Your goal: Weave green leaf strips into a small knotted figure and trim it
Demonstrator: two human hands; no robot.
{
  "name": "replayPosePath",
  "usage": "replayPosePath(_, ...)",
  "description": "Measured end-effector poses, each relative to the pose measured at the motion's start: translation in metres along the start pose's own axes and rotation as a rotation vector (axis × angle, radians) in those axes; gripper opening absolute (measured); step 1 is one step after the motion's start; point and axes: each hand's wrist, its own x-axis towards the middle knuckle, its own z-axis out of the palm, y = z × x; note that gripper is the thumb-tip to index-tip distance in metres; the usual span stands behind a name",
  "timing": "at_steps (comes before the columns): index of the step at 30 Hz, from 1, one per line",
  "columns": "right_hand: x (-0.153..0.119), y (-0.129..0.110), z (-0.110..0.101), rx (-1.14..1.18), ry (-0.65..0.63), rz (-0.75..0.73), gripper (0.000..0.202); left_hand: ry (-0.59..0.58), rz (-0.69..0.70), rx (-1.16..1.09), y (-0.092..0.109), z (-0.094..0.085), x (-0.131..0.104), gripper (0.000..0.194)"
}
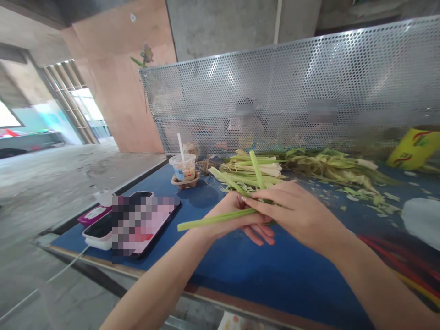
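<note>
Several long pale-green plant stalks [220, 218] cross between my two hands over the blue table. My left hand [237, 217] grips them near their crossing, and one stalk lies back over its thumb and wrist; some of its fingers reach out underneath. From above, my right hand [292, 208] overlaps the left and has its fingertips closed on the same stalks. Two stalk ends point up and away from the hands. Just behind lies a pile of cut green and whitish stalks [268, 167]. The exact point of grip is partly hidden by the right fingers.
A drink cup [184, 168] with a straw stands in a cardboard holder [185, 182]. To the left lie a phone [118, 215] and a pink-screened tablet [161, 220]. Leafy scraps [337, 169] spread along the perforated metal screen [275, 82]. A yellow package [415, 146] stands at right.
</note>
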Motion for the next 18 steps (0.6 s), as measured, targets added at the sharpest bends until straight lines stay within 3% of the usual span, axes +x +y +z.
replayPosePath(3, 0.000, 0.001, -0.004, 0.108, -0.087, 0.036, 0.035, -0.069, 0.018, 0.076, 0.004, 0.000, -0.002, 0.011)
replayPosePath(7, -0.003, 0.001, -0.016, 0.249, -0.085, 0.127, 0.039, -0.145, 0.041, 0.049, 0.008, 0.001, -0.003, 0.030)
replayPosePath(10, -0.003, 0.001, -0.026, 0.349, -0.097, 0.294, 0.039, -0.134, 0.053, 0.037, 0.007, 0.002, -0.002, 0.041)
replayPosePath(14, 0.009, 0.001, -0.031, 0.411, -0.077, 0.521, 0.040, -0.188, 0.022, 0.168, 0.002, 0.002, -0.002, 0.041)
replayPosePath(18, 0.028, -0.005, -0.018, 0.319, -0.133, 0.470, 0.043, -0.225, 0.034, 0.172, -0.004, 0.005, -0.001, 0.034)
